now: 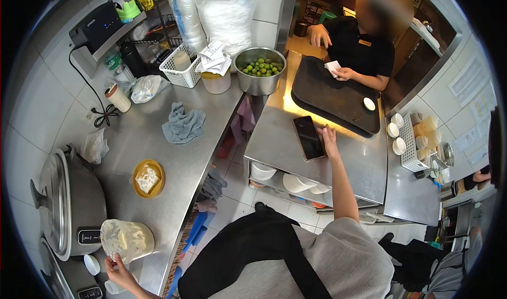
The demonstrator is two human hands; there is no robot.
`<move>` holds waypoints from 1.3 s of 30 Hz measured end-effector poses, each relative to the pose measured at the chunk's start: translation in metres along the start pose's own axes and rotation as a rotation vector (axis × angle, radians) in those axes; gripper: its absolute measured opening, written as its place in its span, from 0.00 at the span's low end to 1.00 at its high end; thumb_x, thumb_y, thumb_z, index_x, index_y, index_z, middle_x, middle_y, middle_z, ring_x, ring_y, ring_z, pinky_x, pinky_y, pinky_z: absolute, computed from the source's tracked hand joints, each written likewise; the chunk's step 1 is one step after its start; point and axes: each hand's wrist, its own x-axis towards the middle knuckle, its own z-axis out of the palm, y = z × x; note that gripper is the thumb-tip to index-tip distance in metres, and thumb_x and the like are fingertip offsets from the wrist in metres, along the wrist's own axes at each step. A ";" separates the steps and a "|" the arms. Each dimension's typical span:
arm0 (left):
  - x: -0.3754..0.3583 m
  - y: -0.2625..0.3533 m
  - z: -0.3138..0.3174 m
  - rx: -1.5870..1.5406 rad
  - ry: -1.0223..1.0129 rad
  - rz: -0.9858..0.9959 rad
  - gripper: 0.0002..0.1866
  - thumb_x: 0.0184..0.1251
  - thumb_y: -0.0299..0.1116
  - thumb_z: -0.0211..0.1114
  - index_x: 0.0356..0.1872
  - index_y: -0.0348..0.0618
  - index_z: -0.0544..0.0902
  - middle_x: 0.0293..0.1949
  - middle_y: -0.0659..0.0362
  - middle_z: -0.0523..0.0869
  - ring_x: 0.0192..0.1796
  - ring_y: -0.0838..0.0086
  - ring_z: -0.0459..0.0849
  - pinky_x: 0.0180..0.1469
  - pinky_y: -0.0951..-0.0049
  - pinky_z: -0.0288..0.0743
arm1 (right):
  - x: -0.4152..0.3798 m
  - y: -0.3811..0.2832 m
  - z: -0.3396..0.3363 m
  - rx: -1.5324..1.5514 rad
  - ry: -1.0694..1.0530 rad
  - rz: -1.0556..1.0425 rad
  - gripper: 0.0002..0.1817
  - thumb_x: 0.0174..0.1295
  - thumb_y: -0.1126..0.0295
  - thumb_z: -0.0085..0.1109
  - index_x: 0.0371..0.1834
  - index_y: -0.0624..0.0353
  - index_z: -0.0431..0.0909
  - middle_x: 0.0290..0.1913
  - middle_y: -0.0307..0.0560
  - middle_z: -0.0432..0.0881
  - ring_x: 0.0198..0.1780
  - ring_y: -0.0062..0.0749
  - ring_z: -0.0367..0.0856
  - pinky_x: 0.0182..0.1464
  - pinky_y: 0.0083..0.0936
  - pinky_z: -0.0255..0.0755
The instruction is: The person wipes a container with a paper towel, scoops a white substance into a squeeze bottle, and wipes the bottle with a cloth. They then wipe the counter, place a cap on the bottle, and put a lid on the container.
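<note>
My left hand [120, 273] is at the lower left, its fingers pinched at the rim of a translucent plastic tub [138, 242]. Whitish residue coats the inside of that tub. Across the gap, my right hand [330, 143] reaches over the steel counter, fingers stretched out and holding nothing. Right beside its fingertips lies a dark smartphone [309, 137], screen up. Just beyond is a large black tray [332, 95] with a small white cup [369, 104] on it. A yellow lid [148, 178] with a crumpled white wrapper on it rests on the left counter.
A person in black [364, 50] stands behind the tray, holding a folded white paper [332, 68]. A steel pot of green limes [260, 69] stands at the counters' corner. Grey cloth [183, 123] lies on the left counter, near a large cooker [79, 209]. White baskets hold bottles at right.
</note>
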 end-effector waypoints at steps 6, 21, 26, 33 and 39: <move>-0.001 0.000 0.001 -0.003 -0.009 -0.013 0.15 0.60 0.38 0.64 0.26 0.36 0.72 0.19 0.60 0.69 0.25 0.74 0.64 0.29 0.71 0.62 | -0.003 -0.011 0.006 -0.003 -0.038 0.030 0.41 0.65 0.36 0.26 0.65 0.59 0.65 0.73 0.51 0.48 0.75 0.46 0.25 0.70 0.40 0.14; -0.005 0.001 0.002 -0.022 0.027 -0.008 0.14 0.61 0.35 0.63 0.26 0.35 0.73 0.19 0.60 0.72 0.24 0.76 0.67 0.29 0.74 0.63 | 0.000 -0.008 0.003 0.105 -0.081 0.079 0.43 0.65 0.36 0.25 0.70 0.62 0.52 0.70 0.43 0.59 0.75 0.44 0.24 0.70 0.41 0.12; -0.004 0.005 0.002 -0.019 0.019 -0.026 0.14 0.61 0.36 0.64 0.26 0.35 0.73 0.20 0.60 0.73 0.25 0.76 0.68 0.29 0.74 0.64 | 0.001 -0.007 0.004 0.092 -0.080 0.065 0.43 0.65 0.36 0.26 0.70 0.63 0.51 0.71 0.44 0.58 0.75 0.44 0.24 0.69 0.40 0.11; -0.004 0.002 0.002 -0.014 0.020 -0.020 0.14 0.61 0.37 0.64 0.26 0.35 0.74 0.20 0.60 0.74 0.25 0.76 0.69 0.29 0.74 0.65 | 0.003 0.001 0.007 0.100 -0.060 0.048 0.43 0.64 0.35 0.26 0.70 0.62 0.52 0.70 0.43 0.59 0.75 0.43 0.25 0.69 0.41 0.11; -0.004 0.006 0.000 0.003 0.011 -0.030 0.14 0.61 0.37 0.64 0.27 0.35 0.75 0.20 0.60 0.75 0.25 0.76 0.69 0.29 0.74 0.64 | 0.003 -0.002 0.006 0.099 -0.080 0.071 0.44 0.64 0.35 0.27 0.71 0.62 0.50 0.70 0.40 0.60 0.75 0.43 0.25 0.69 0.40 0.11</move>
